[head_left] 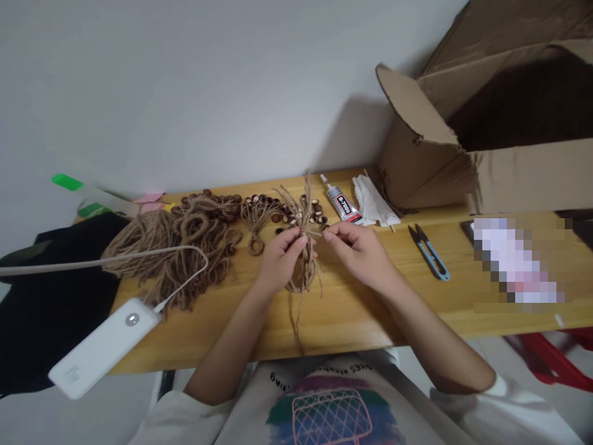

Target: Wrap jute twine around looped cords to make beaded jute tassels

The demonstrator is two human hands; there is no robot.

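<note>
A bundle of brown jute twine (306, 266) stands over the middle of the table, its loose ends fanning up and its loops hanging down. My left hand (285, 253) is closed round the middle of this bundle, thumb on top. To its right, my right hand (359, 250) pinches the end of a thin strand that runs out from the bundle. Behind my hands lie several small dark nut-like shells (319, 213), some showing pale insides. A looped cluster of thin twine (256, 225) with shells at its top lies left of my left hand.
Left is a heap of jute twine (139, 241), with a white power bank (104, 349) and cable in front. A B-7000 glue tube (343, 205), white tissue (373, 201), blue thread snips (428, 252) and a blurred phone-like object (516, 259) lie right. A cardboard box (426, 167) stands behind.
</note>
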